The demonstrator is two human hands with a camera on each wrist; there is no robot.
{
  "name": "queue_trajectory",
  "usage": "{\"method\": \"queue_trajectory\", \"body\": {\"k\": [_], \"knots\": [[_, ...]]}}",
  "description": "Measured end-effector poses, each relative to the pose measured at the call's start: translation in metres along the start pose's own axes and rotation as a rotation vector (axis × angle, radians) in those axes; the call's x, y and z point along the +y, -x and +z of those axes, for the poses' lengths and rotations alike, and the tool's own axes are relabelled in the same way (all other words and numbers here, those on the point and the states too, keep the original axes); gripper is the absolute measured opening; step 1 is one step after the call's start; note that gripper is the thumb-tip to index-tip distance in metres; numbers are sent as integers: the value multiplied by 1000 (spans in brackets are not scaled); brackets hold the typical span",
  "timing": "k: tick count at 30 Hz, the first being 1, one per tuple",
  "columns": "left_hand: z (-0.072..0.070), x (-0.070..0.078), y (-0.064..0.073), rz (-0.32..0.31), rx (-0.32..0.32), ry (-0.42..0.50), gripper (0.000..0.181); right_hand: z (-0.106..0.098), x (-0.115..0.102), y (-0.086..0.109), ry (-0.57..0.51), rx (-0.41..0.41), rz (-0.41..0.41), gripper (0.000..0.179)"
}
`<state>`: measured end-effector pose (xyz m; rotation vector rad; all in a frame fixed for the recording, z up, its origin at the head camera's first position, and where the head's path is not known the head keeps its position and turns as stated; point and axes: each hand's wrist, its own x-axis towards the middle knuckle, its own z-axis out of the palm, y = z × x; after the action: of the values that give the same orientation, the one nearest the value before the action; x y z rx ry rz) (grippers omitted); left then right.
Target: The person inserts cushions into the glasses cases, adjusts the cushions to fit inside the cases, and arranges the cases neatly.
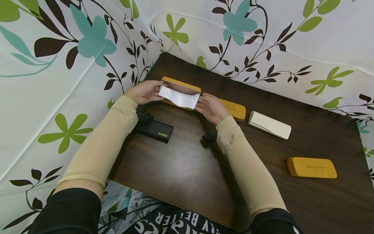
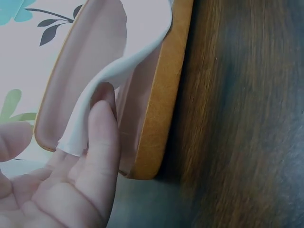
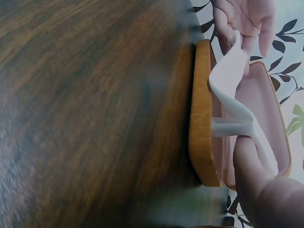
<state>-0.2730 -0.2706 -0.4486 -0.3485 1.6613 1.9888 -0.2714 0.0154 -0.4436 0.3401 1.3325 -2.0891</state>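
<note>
A folded white cloth (image 1: 179, 98) is stretched lengthwise over an open mustard-yellow glasses case (image 1: 181, 83) with a pinkish lining. My left hand (image 1: 145, 92) holds one end of the cloth, and my right hand (image 1: 212, 107) holds the other. In the left wrist view, the cloth (image 2: 107, 71) curves along the fingers (image 2: 102, 137), above the case wall (image 2: 166, 99). The right wrist view shows the cloth (image 3: 232, 102) bending in a wave between both hands, with part of it dipping into the case (image 3: 200, 118). The case's bottom inside is mostly hidden.
A closed yellow case (image 1: 233, 110) lies just right of my right hand, then a cream case (image 1: 270, 125). Another yellow case (image 1: 312, 167) sits farther right. A black box (image 1: 156, 130) lies under my left wrist. Patterned curtain (image 1: 251, 42) borders the dark wooden table (image 1: 181, 162).
</note>
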Motion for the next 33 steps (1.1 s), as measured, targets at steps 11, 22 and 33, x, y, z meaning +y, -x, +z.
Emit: {"method": "queue_trajectory", "body": {"k": [11, 22, 33], "knots": [[-2, -7, -7, 23, -1, -37, 51, -1, 12, -8, -11, 19, 11, 61], [7, -11, -13, 151, 195, 37, 32, 7, 16, -12, -71, 38, -74, 67], [22, -7, -3, 257, 426, -671, 36, 14, 15, -4, 312, 241, -220, 58]]}}
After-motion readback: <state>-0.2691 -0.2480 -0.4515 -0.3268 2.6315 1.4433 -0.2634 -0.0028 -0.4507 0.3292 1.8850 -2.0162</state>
